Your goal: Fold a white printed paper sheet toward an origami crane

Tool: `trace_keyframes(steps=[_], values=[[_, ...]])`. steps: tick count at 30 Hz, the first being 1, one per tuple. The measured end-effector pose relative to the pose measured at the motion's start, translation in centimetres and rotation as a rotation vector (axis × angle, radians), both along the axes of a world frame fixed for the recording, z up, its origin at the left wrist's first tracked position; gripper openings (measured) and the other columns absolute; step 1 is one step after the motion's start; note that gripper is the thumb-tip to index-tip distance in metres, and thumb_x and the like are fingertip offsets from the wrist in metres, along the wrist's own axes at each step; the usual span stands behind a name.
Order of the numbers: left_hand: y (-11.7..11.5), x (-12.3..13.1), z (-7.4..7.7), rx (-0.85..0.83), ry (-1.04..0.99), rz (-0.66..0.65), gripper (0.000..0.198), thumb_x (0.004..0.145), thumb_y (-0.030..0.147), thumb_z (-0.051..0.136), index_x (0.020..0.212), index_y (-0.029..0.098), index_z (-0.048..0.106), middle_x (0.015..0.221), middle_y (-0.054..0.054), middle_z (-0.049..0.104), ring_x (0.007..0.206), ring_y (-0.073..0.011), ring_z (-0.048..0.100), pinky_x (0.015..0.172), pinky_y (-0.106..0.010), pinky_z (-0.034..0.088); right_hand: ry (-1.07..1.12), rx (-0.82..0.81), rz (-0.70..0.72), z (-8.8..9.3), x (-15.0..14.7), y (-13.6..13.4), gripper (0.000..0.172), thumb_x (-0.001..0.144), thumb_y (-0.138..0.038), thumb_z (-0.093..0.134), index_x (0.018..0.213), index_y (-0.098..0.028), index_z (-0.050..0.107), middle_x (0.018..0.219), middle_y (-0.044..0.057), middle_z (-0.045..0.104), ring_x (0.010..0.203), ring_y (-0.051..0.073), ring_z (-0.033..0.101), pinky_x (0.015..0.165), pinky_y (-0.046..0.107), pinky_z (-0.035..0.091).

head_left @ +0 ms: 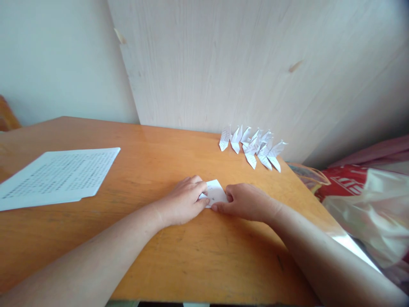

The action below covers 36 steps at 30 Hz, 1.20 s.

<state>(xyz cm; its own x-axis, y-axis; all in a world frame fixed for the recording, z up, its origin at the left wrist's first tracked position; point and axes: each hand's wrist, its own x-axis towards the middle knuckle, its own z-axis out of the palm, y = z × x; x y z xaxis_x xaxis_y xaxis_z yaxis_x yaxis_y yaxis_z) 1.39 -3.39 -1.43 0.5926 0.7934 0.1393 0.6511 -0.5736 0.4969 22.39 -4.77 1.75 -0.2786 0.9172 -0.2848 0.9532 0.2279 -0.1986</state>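
Observation:
A small folded sheet of white paper [215,192] with faint print lies on the wooden table between my two hands. My left hand [187,199] grips its left side, thumb at the near edge and fingers curled over the top. On the opposite side, my right hand [244,202] pinches the lower right edge between thumb and bent fingers. Beyond my right hand, near the table's back edge, several folded paper figures [251,148] with pointed tips stand in a cluster. They look like origami made from printed paper.
A stack of printed sheets [64,172] lies on the left of the wooden table [153,153]. A pale wood-grain panel [204,64] rises behind the table. Past the right edge are a red bag [343,181] and a whitish plastic bag [367,209].

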Motion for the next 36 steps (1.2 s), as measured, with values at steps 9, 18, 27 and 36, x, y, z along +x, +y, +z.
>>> trace_keyframes(steps=[9, 18, 27, 36], values=[[0.1, -0.1, -0.2, 0.018, 0.017, -0.001, 0.012, 0.089, 0.028, 0.05, 0.093, 0.022, 0.061, 0.099, -0.004, 0.057, 0.095, -0.0225, 0.054, 0.079, -0.034, 0.044, 0.143, -0.135, 0.054, 0.2, 1.4, 0.9, 0.031, 0.079, -0.051, 0.063, 0.078, -0.02, 0.06, 0.075, 0.001, 0.064, 0.064, 0.015, 0.054, 0.052, 0.026, 0.03], [0.0, 0.0, 0.1, 0.01, 0.003, 0.007, 0.009, 0.088, 0.028, 0.051, 0.087, 0.022, 0.059, 0.096, -0.004, 0.056, 0.092, -0.0218, 0.054, 0.078, -0.034, 0.043, 0.257, -0.266, 0.057, 0.6, 2.9, 1.1, 0.014, 0.078, -0.031, 0.063, 0.084, -0.019, 0.059, 0.074, -0.001, 0.06, 0.065, 0.013, 0.052, 0.052, 0.023, 0.033], [0.1, 0.0, 0.1, 0.02, 0.038, 0.002, 0.007, 0.087, 0.026, 0.055, 0.09, 0.022, 0.059, 0.099, -0.004, 0.057, 0.095, -0.0222, 0.056, 0.08, -0.034, 0.044, 0.335, -0.148, 0.07, 0.1, 3.4, 0.3, 0.006, 0.077, -0.018, 0.056, 0.083, -0.019, 0.058, 0.077, 0.0, 0.061, 0.069, 0.014, 0.053, 0.056, 0.023, 0.037], [0.2, 0.1, -0.4, 0.047, 0.008, -0.002, 0.007, 0.087, 0.026, 0.055, 0.086, 0.022, 0.06, 0.093, -0.004, 0.056, 0.088, -0.0207, 0.055, 0.073, -0.031, 0.044, 0.567, 0.044, 0.21, -1.0, 0.3, -1.9, 0.004, 0.086, -0.018, 0.051, 0.084, -0.02, 0.055, 0.074, -0.003, 0.057, 0.066, 0.011, 0.049, 0.059, 0.023, 0.037]])
